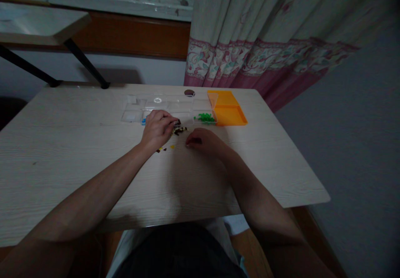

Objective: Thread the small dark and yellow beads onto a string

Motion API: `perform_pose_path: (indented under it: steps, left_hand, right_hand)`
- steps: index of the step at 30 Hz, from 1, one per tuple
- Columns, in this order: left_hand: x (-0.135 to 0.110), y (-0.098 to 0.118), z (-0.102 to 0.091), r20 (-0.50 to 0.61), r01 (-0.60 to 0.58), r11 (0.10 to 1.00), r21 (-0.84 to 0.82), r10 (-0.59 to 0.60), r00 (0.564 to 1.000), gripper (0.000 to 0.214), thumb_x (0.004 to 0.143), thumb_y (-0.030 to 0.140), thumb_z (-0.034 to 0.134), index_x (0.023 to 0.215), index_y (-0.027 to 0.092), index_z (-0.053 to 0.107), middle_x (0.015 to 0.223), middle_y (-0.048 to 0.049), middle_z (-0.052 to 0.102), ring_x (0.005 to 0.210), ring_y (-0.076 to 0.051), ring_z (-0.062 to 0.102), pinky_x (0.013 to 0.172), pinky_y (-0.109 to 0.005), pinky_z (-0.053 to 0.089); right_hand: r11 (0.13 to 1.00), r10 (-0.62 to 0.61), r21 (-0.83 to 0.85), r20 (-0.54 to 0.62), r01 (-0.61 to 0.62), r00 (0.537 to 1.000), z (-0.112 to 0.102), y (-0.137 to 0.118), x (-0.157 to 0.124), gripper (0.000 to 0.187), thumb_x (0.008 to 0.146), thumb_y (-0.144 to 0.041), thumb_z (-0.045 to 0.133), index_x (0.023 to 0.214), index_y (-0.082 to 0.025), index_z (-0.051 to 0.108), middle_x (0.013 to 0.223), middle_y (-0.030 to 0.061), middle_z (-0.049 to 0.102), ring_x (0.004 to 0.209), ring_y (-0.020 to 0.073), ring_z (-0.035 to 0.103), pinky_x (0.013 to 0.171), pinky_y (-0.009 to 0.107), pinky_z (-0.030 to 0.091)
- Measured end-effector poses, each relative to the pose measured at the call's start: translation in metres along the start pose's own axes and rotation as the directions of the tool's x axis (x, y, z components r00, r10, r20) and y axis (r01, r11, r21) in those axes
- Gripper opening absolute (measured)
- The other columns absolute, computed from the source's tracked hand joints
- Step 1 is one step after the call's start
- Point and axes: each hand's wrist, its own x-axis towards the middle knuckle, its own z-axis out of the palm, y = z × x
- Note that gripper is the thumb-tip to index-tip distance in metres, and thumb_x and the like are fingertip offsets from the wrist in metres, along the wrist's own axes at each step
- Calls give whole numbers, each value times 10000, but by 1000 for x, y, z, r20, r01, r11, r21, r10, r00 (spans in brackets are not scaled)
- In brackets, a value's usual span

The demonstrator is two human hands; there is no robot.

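Note:
My left hand point(158, 127) rests on the pale wooden table point(78, 153) with its fingers curled and pinched on a small dark piece point(177, 122). My right hand point(204, 140) lies just to its right, fingers bent down onto the tabletop; whether they hold anything is hidden. Between and below the hands lie several tiny dark and yellow pieces point(181, 130). Right behind the hands stands a clear compartment box point(162, 103) with small green pieces point(205, 117) in its right compartment and a bit of blue showing at the left hand's wrist.
An orange lid point(228, 108) is attached at the box's right end. A small dark round thing point(189, 92) sits at the table's far edge. A patterned curtain point(250, 40) hangs behind, and a second table point(37, 24) stands at the back left.

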Motion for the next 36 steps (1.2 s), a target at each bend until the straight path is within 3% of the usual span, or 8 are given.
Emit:
perform_pose_path:
  steps: [2,5,13,25,31,36]
  left_hand:
    - [0,0,0,0,4,1000,-4,-4,1000,191,923,319,559,1009,246,713,978,-53,634,980,-212,535,881,-391,428]
    - [0,0,0,13,6,1000,-5,-6,1000,192,925,314,553,1016,251,710,976,-53,632,982,-215,533,881,-393,426]
    - [0,0,1,21,17,1000,-5,-17,1000,184,920,307,562,1020,254,707,979,-50,635,987,-214,524,885,-392,423]
    - [0,0,1,9,14,1000,-21,-14,1000,178,908,293,575,1016,256,711,975,-50,633,971,-215,531,876,-399,429]
    - [1,0,2,14,-30,998,-58,31,999,179,903,273,577,1032,259,700,978,-50,624,978,-213,534,881,-400,427]
    - [1,6,-4,109,-152,977,-148,169,980,210,916,288,559,1084,267,684,1010,-54,631,1003,-204,539,896,-385,424]
  right_hand:
    - [999,26,-42,-114,-31,993,4,3,2,123,831,-179,641,915,-167,729,880,57,654,837,160,575,771,267,408]
    - [997,28,-73,-175,-41,984,8,6,4,130,854,-206,620,925,-182,726,889,56,635,834,156,562,789,272,413]
    - [997,16,-72,-179,-30,984,7,7,3,157,857,-234,627,969,-181,724,882,49,615,799,143,562,766,261,418]
    - [992,46,-100,-224,-70,973,11,8,6,103,838,-234,654,856,-171,734,850,57,667,838,167,577,798,287,416]
    - [984,176,87,-319,-156,931,13,6,8,115,831,-252,654,852,-178,740,832,49,679,777,153,573,747,282,416]
    - [929,311,308,-341,-207,887,9,1,9,177,797,-333,672,835,-173,736,804,43,685,719,147,564,697,281,408]
